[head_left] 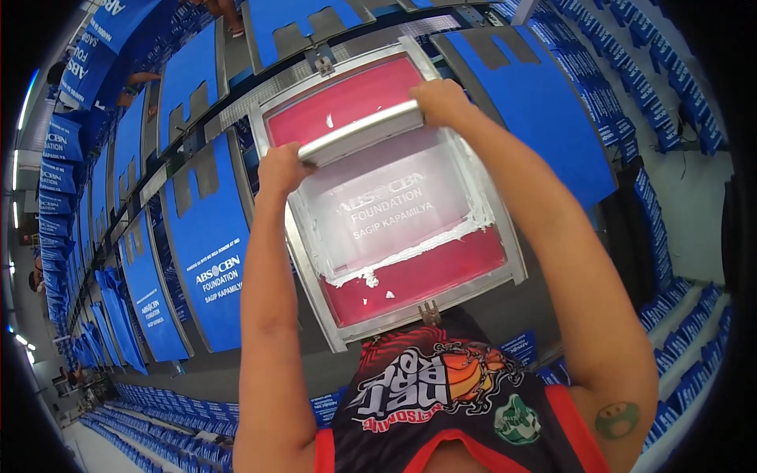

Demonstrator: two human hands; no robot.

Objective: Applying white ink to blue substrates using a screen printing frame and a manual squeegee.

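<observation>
Two hands of yours are closed around one long pale bar (363, 132), one at each end, a little above the middle of the frame. Your left hand (277, 167) wraps the lower-left end, its fingers curled in around it; your right hand (441, 102) clasps the upper-right end, so the bar slants up toward the right. How firmly either hand presses, you cannot tell from this view.

Beneath the bar lies a framed screen (465, 290) with a pale metal border, filling the centre of the picture and tilted the same way. Pink panels (418, 276) show along its upper and lower parts, and between them sits a whitish, see-through window (386, 193) with pale lettering. Thick white paste (418, 246) runs along the window's lower edge and heaps up at its right corner, with a few small blobs on the pink above and below.

A metal clamp (319, 61) stands at the screen's top edge, and a metal fitting (428, 312) at its bottom edge, just above your dark, red-trimmed shirt (441, 386) at lower centre.

Farther out, a flat blue bag (201, 244) lies left of your left forearm, and another blue sheet (536, 110) spreads at upper right. Rows of hanging blue bags (623, 71) crowd the upper right corner beyond.
</observation>
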